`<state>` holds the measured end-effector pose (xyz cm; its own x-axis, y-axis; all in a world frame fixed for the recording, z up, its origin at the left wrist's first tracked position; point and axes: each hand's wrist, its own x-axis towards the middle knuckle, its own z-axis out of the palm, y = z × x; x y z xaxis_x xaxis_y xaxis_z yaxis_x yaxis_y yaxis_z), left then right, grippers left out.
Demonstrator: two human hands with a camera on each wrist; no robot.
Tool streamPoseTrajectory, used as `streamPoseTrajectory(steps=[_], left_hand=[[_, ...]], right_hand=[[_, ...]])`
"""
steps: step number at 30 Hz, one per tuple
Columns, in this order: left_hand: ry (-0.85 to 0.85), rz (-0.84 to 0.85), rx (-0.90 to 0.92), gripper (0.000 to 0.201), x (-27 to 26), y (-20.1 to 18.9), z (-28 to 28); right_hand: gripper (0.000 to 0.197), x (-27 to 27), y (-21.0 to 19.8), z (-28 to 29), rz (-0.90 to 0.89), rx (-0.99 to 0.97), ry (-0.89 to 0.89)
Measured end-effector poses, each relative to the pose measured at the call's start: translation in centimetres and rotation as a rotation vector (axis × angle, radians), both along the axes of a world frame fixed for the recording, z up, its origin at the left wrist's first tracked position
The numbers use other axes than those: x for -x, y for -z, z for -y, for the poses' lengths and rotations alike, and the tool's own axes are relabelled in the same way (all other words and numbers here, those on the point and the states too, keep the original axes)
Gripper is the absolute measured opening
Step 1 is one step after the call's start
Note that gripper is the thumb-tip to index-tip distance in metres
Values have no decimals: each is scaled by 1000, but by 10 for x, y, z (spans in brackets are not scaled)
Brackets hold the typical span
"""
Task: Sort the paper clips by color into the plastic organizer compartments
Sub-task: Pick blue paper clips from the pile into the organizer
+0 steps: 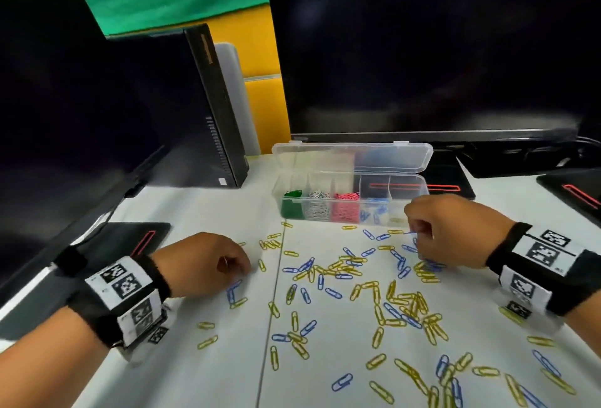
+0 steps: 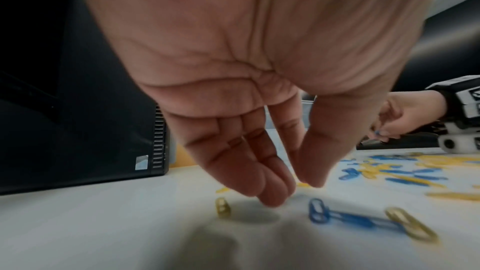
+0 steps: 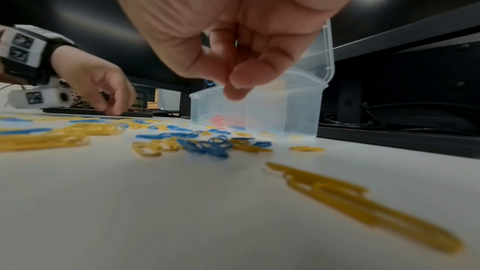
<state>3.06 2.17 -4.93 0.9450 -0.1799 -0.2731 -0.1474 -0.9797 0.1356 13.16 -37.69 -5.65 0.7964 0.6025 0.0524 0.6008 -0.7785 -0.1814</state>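
A clear plastic organizer (image 1: 408,181) stands open at the back of the white table, holding green, silver, pink and blue paper clips (image 1: 374,209) in separate compartments. Blue and yellow clips (image 1: 357,281) lie scattered across the table. My right hand (image 1: 414,228) hovers just in front of the organizer's right end, pinching a blue paper clip (image 1: 410,231) between thumb and curled fingers (image 3: 233,78). My left hand (image 1: 240,269) points down at the table with straight fingers (image 2: 275,194) and thumb close together, holding nothing. It hangs just above a blue clip (image 2: 319,210) and a yellow clip (image 2: 223,207).
A large dark monitor (image 1: 422,43) rises right behind the organizer, its stand base (image 1: 452,180) beside the box. A black computer tower (image 1: 208,108) and another screen (image 1: 58,108) crowd the left. A seam (image 1: 273,294) runs down the table.
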Motion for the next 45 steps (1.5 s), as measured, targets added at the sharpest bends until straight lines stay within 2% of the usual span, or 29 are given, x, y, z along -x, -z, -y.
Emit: streamPoseTrajectory(steps=[2,4,7,8,11,13,14,19,23,27,29,32,34,39,41,45], left_hand=[[41,15,-26,25,6,9,-6],[49,35,-26,42,11,13,-11],[116,-7,62,66,18,15,-11],[145,-20,87,63,20,15,-9],[209,14,39,34,22,14,-5],[222,74,11,22,20,14,-3],[223,103,4,19,19,15,-2],[121,139,-65,9,15,17,0],[1,85,43,28,9,13,-8],[-124,29,121,25,6,-7,-19],[-147,-27,70,22,8,-8,-20],[-97,-57,-53,16,15,-4,-12],[-100,-65,-56,15,16,-2,-9],[-129,-66,-6,17,19,-3,-13],[-132,-56,-41,11,22,0,-11],[-112,49,-195,14,28,10,3]], right_hand=[[31,-1,1,4,41,-100,6],[36,-3,1,8,93,-184,-2],[37,-2,0,9,142,-217,17],[35,-1,-1,7,140,-202,7],[37,2,-1,1,37,-49,-36],[24,0,0,-1,-34,121,-70],[18,0,-2,-1,-60,168,-64],[17,1,-4,-3,-126,191,30],[24,-3,0,-3,-98,158,74],[30,-3,0,-5,-150,199,103],[31,-3,0,-6,-196,230,144],[35,-5,2,-7,-151,288,188],[36,-5,2,-7,-150,295,189],[19,-1,0,-12,-158,327,134],[12,0,1,-12,-147,312,102],[9,-1,1,-11,-161,299,88]])
